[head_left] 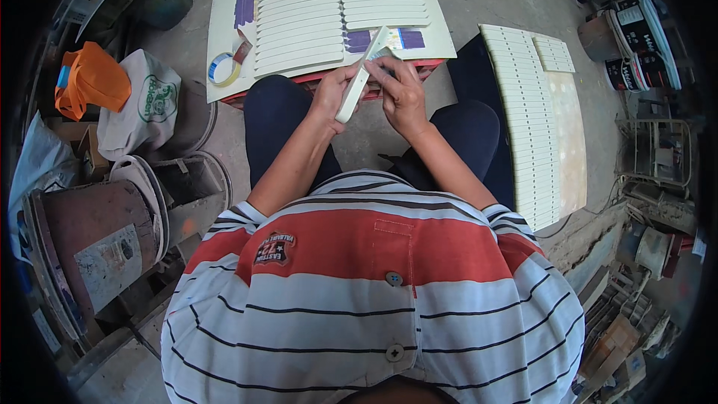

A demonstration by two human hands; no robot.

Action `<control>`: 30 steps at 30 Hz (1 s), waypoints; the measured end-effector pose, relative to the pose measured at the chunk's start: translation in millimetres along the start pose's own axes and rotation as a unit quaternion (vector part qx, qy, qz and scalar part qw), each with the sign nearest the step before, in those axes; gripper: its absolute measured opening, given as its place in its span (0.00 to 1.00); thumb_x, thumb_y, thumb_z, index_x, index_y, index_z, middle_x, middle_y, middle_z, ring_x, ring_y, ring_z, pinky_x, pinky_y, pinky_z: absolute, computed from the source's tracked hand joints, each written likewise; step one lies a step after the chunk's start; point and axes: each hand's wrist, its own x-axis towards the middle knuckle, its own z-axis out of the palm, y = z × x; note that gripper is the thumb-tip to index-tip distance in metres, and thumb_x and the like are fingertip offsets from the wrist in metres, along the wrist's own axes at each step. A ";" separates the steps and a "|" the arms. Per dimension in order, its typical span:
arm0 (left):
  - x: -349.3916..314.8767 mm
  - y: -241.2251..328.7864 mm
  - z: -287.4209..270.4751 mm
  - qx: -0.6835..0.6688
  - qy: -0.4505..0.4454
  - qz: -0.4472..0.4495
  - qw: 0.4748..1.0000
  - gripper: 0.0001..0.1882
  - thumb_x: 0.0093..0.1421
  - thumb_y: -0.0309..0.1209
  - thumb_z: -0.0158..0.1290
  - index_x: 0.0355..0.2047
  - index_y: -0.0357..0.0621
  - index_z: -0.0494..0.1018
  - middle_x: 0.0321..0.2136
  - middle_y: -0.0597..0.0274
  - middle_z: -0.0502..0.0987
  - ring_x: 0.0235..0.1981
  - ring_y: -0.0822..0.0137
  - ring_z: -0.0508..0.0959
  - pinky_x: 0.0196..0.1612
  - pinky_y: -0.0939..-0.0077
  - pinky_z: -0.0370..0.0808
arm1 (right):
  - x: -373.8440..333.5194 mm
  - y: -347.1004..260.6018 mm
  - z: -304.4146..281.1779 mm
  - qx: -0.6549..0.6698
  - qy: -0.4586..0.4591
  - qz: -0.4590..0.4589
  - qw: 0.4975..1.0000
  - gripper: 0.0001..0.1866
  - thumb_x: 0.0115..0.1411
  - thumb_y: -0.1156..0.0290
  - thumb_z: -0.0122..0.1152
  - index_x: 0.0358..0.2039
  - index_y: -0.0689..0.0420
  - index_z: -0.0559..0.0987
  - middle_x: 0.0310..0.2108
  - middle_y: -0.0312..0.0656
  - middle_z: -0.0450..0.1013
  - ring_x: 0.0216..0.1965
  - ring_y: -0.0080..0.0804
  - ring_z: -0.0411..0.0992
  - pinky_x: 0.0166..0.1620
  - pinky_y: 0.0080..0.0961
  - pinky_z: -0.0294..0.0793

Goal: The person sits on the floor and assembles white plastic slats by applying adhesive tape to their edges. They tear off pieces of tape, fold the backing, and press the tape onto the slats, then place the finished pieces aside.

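Observation:
A long, narrow white strip (351,99) with small dark holes slants between my hands, above the near edge of a pale board (224,30). My left hand (330,96) grips its lower half, fingers wrapped round it. My right hand (404,99) has its thumb and fingertips closed against the strip's upper part. A small greyish, see-through piece (385,52) shows by those fingertips; I cannot make out what it is. On the board lie two rows of similar white strips (299,30), with purple pieces (244,4) beside them and a roll of tape (224,69) at the left corner.
To the right, a second board (566,127) carries a long row of white strips (523,135). Buckets (636,41) stand at the far right. An orange bag (97,78), a white bag (142,105) and brown drums (105,232) crowd the left.

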 end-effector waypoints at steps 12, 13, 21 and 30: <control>-13.6 0.8 11.8 0.069 0.011 0.058 0.996 0.26 0.61 0.37 0.36 0.59 0.42 0.60 0.18 0.68 0.67 0.13 0.79 0.63 0.13 0.86 0.59 | 5.2 -0.8 -1.6 0.007 0.016 -0.019 1.000 0.30 0.38 0.89 0.50 0.45 0.54 0.77 0.40 0.43 0.71 0.38 0.42 0.67 0.41 0.33 0.68; -15.0 -0.5 11.9 0.077 0.000 0.051 0.996 0.27 0.60 0.37 0.36 0.59 0.42 0.59 0.18 0.68 0.67 0.14 0.79 0.63 0.14 0.87 0.59 | 8.3 7.5 -2.7 -0.015 0.025 0.000 1.000 0.29 0.39 0.89 0.50 0.44 0.54 0.78 0.39 0.43 0.71 0.38 0.42 0.68 0.41 0.32 0.68; -16.6 -5.0 2.2 0.100 -0.034 0.072 0.992 0.27 0.58 0.35 0.39 0.56 0.38 0.63 0.24 0.65 0.71 0.22 0.77 0.67 0.26 0.85 0.65 | 11.9 12.1 0.8 -0.027 0.051 0.028 0.998 0.31 0.38 0.90 0.48 0.44 0.54 0.78 0.39 0.45 0.71 0.38 0.44 0.68 0.43 0.34 0.68; -21.4 -8.8 9.6 0.115 -0.053 0.086 0.988 0.28 0.58 0.33 0.38 0.58 0.32 0.58 0.21 0.69 0.68 0.18 0.78 0.64 0.21 0.87 0.61 | 15.1 29.1 -2.1 -0.071 0.077 0.068 0.992 0.30 0.40 0.90 0.48 0.45 0.53 0.78 0.39 0.45 0.71 0.39 0.42 0.69 0.43 0.31 0.68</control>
